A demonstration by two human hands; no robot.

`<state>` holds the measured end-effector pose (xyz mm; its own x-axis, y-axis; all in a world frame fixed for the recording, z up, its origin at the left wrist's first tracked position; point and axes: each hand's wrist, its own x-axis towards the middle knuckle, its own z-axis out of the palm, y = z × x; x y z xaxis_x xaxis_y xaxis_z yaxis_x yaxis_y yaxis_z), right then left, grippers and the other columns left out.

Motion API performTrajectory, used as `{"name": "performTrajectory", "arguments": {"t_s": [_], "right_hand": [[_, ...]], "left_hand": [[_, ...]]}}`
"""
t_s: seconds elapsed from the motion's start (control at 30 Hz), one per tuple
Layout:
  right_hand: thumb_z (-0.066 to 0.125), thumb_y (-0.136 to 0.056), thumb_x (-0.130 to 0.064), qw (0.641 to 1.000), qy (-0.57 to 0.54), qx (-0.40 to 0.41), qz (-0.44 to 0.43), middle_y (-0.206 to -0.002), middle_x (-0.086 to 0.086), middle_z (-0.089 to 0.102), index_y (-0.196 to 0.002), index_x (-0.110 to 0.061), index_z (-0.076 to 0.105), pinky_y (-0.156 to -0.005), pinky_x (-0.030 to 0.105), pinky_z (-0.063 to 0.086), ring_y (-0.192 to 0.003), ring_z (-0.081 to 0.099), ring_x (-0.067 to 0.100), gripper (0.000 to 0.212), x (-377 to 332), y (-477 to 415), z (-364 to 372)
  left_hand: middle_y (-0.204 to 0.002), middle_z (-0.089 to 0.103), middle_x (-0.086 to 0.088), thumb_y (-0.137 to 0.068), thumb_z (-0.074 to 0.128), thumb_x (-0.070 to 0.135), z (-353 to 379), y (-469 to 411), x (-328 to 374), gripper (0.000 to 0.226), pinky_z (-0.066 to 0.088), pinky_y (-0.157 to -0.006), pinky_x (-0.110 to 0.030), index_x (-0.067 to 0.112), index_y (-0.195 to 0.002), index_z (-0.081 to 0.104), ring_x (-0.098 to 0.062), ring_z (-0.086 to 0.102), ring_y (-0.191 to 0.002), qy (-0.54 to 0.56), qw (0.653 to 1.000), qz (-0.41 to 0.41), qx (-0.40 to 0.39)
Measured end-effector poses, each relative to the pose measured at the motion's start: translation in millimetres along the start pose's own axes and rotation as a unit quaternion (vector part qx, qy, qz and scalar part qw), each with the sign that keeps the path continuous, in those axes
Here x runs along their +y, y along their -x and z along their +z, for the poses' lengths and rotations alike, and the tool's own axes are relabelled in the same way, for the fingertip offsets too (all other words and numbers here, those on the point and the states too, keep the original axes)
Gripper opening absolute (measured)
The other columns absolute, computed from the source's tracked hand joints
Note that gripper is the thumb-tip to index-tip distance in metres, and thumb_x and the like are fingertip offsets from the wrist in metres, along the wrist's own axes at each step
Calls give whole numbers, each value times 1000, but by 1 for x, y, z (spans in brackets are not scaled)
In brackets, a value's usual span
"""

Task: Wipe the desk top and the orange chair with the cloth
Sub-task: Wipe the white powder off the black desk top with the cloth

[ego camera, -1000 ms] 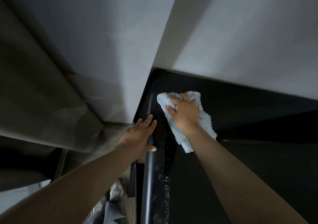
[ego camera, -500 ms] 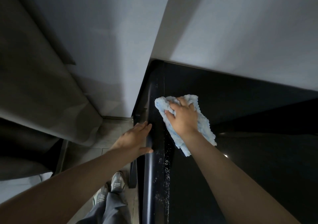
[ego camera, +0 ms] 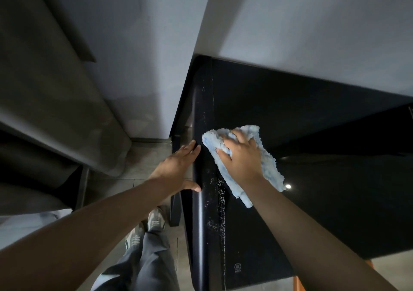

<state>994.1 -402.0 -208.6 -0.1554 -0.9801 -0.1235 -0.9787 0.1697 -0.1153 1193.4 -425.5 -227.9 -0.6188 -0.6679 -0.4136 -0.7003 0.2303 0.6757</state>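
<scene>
Cloth (ego camera: 269, 170), pale blue and fluffy, lies bunched on the black desk top (ego camera: 290, 112) near its left side, a loose tail trailing toward the near side. Right hand (ego camera: 241, 159) sits on top of it, fingers curled into the folds, gripping and pressing down. Left hand (ego camera: 176, 167) lies flat with straight fingers and thumb spread, resting on the rounded edge (ego camera: 197, 212) at the desk's left, just beside the cloth and not touching it.

Risks:
- White specks (ego camera: 220, 192) run in a line along the left strip between the two hands. A stroke to the left would likely sweep them over the edge onto the floor (ego camera: 145, 163) or the shoes (ego camera: 154, 221) rather than gather them.
- Because the cloth is crumpled, only a small patch meets the surface, so streaks and missed bands are likely.
- Its trailing tail could drag specks back over wiped ground.
- The left hand is in the cloth's path on that side, so the strip under it may get skipped.
- The top is dark and glossy in dim light, with one glare spot (ego camera: 288, 186), which makes leftover dust hard to judge.
- Orange chair (ego camera: 296, 283) shows only as a sliver at the near right, if that is it, and looks not yet wiped, so it is easy to forget.
</scene>
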Motion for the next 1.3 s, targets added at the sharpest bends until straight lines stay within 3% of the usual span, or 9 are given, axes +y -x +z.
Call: {"name": "performTrajectory", "arguments": {"t_s": [0.3, 0.8, 1.1, 1.3], "right_hand": [[54, -92, -43, 999, -12, -32, 20, -144, -5, 40, -121, -25, 62, -95, 46, 41, -117, 43, 35, 35, -2, 43, -2], [63, -87, -36, 1000, -26, 12, 10, -136, 0, 50, -110, -20, 68, -89, 54, 47, -104, 51, 40, 28, 1, 91, 11], [58, -86, -40, 999, -32, 29, 2, -132, -2, 52, -112, -23, 67, -88, 53, 48, -101, 53, 38, 33, 2, 128, 20], [61, -88, -38, 999, -35, 14, 6, -136, -3, 50, -118, -24, 66, -90, 52, 46, -107, 50, 36, 34, 1, 155, 21]], "left_hand": [[-160, -2, 13, -66, 83, 41, 1, 1, -1, 115, 22, -118, -39, 27, -153, 10, -11, 7, -148, 18, 1000, 8, 20], [-161, -2, 9, -69, 81, 45, -1, 4, 2, 115, 22, -118, -40, 28, -153, 5, -16, 9, -148, -26, 1000, 2, 12], [-157, -19, 16, -62, 79, 58, 20, 44, 7, 128, 15, -120, -45, 30, -152, -8, -13, -6, -147, -57, 997, 39, -37], [-153, -30, 20, -54, 79, 65, 58, 64, 7, 137, 22, -118, -44, 30, -151, -11, -15, -6, -148, -52, 998, 36, -28]]}}
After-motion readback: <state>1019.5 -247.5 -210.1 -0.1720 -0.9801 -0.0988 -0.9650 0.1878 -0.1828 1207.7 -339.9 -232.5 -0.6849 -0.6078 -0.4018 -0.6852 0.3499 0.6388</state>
